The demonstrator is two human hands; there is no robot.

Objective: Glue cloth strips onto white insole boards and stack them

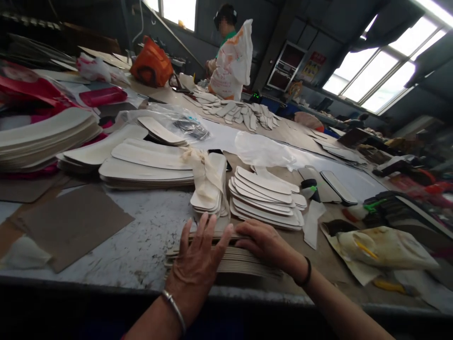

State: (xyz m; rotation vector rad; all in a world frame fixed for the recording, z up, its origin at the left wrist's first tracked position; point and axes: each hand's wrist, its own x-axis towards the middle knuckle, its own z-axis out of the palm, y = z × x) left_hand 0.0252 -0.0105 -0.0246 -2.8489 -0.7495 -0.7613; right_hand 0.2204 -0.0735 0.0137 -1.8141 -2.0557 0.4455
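A stack of thin, pale cut pieces (pixel 244 265) lies at the table's front edge, between my hands. My left hand (pixel 198 257) rests on the left end of this stack, its fingers stretched out and spread. At the right, my right hand (pixel 267 242) has its fingers bent over the stack's upper edge, thumb and forefinger close together on the top pieces. Just beyond is a tied bundle of white pieces (pixel 208 191), wrapped with a pale strip. Beside it sits a fanned pile of white rounded pieces (pixel 265 198).
More stacked white pieces (pixel 148 165) stand at the left, behind a brown sheet (pixel 76 222). A stained pouch (pixel 385 245) lies at the right. Farther back are an orange bag (pixel 151 63), a heap of loose pieces (pixel 244 113) and a person (pixel 230 61) by the table.
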